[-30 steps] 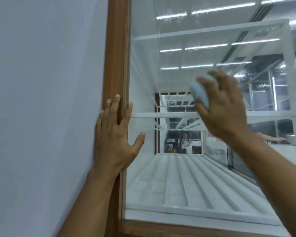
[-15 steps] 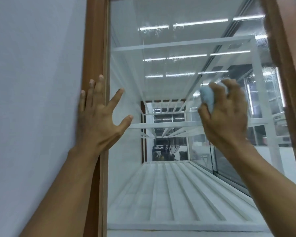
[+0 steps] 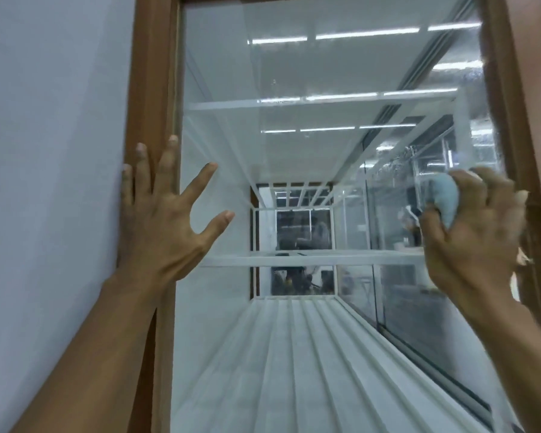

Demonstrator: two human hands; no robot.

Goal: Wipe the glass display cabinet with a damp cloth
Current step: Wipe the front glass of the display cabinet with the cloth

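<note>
The glass display cabinet fills the head view: a tall glass pane (image 3: 294,73) set in a brown wooden frame (image 3: 153,89), with white shelves behind it. My right hand (image 3: 472,232) grips a bunched light-blue cloth (image 3: 445,196) and holds it against the glass close to the right side of the frame. My left hand (image 3: 163,220) lies flat with fingers spread, three fingers on the left frame post and the index finger and thumb over the glass.
A plain white wall (image 3: 50,182) runs along the left of the frame. The right frame post (image 3: 519,120) stands just beyond my right hand. Inside, a glass shelf edge (image 3: 294,259) crosses at hand height above a ribbed white floor (image 3: 294,354).
My right hand with the cloth has swept rightward across the glass, from mid-pane to the right frame post. My left hand has stayed on the left post.
</note>
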